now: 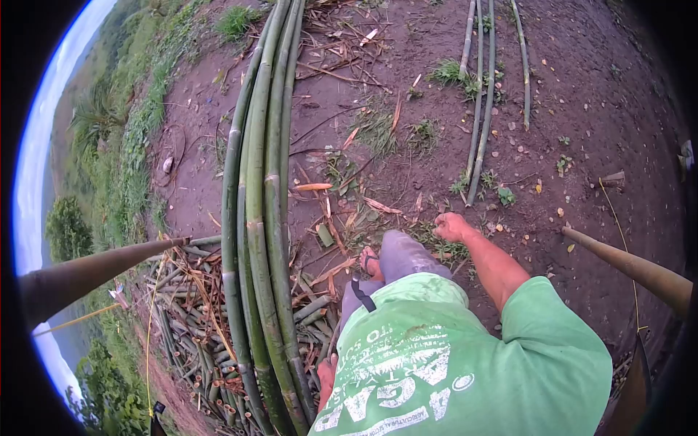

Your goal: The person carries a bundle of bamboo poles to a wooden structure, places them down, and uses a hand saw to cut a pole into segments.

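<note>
My right hand hangs out in front of my right thigh, its fingers curled closed with nothing showing in them. Low on the other side, my left hand is close beside a bundle of long green bamboo poles; my shirt hides part of it, and I cannot tell what its fingers do. The poles run lengthwise past my left side. A black strap with a dark end sticks out at my waist, over the hem of my green shirt.
Cut bamboo pieces lie heaped under and left of the bundle. Several thinner poles rest on the dirt ahead right. Brown posts stand at left and right. Dry husks litter the ground; a grassy slope borders the left.
</note>
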Available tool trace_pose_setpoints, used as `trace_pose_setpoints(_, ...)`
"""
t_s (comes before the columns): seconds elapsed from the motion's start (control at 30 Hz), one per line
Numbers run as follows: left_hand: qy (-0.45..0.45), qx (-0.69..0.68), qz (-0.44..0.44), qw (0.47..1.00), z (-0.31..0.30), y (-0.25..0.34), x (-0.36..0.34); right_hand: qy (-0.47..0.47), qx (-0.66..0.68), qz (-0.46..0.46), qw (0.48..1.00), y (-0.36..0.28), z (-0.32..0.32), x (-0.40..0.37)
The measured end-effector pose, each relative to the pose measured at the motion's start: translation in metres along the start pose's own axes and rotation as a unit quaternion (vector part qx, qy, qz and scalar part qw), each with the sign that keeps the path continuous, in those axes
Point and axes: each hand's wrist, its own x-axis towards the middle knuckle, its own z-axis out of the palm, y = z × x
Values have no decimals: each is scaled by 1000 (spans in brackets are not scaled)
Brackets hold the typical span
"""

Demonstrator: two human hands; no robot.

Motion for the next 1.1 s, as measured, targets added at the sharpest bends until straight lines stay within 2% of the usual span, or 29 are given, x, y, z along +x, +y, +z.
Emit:
trace_pose_setpoints(0.03, 18, -1, 85, 996, -38, 30, 8, 14, 48, 2, 999, -1, 3, -7)
trace_pose_setpoints(0.1, 35, 29, 62, 997, -111, 118, 10, 57, 131, -4, 990, -6, -5, -10)
trace_pose_setpoints(0.23, 66, -19, 142, 988, -188, 217, 72, 49, 86, 72, 992, 40, 16, 6)
trace_pose_setpoints(0.3, 67, -59, 186, 978, -224, 289, 94, -5, 55, 133, 990, 48, 16, 7)
trace_pose_setpoints(0.33, 58, -90, 183, 977, -237, 319, 111, -22, 35, 126, 991, 66, 23, 18)
trace_pose_setpoints(0.4, 39, -156, 176, 971, -258, 380, 144, -83, 19, 203, 975, 88, 24, 47)
trace_pose_setpoints(0.43, 56, -128, 191, 972, -270, 408, 154, -115, -6, 212, 971, 98, 21, 67)
trace_pose_setpoints(0.47, 74, -102, 207, 970, -283, 441, 161, -149, -66, 161, 973, 104, 13, 93)
trace_pose_setpoints(0.5, 94, -79, 225, 966, -294, 478, 173, -173, -194, 21, 965, 112, -1, 128)
trace_pose_setpoints(0.53, 97, -80, 228, 965, -305, 508, 183, -166, -300, -84, 936, 101, -25, 158)
trace_pose_setpoints(0.57, 96, -77, 223, 967, -315, 529, 186, -180, -397, -136, 890, 64, -57, 166)
trace_pose_setpoints(0.6, 95, -75, 222, 967, -325, 551, 191, -118, -213, -13, 970, 27, -98, 188)
trace_pose_setpoints(0.63, 95, -75, 226, 967, -336, 576, 199, -13, 2, 73, 997, -10, -139, 209)
trace_pose_setpoints(0.67, 74, -109, 198, 971, -348, 603, 199, 82, 125, 102, 984, -51, -182, 227)
trace_pose_setpoints(0.7, 80, -111, 211, 968, -355, 619, 209, 132, 255, 79, 955, -72, -213, 259)
trace_pose_setpoints(0.8, 92, -129, 229, 960, -374, 653, 250, 211, 234, -21, 949, -198, -352, 268)
trace_pose_setpoints(0.9, 94, -134, 238, 957, -396, 714, 277, 263, 160, -75, 948, -260, -430, 298)
trace_pose_setpoints(1.03, 33, -218, 184, 958, -418, 787, 349, 235, 107, -54, 965, -323, -474, 333)
trace_pose_setpoints(1.1, 23, -229, 195, 954, -438, 841, 373, 193, 71, -42, 978, -335, -473, 370)
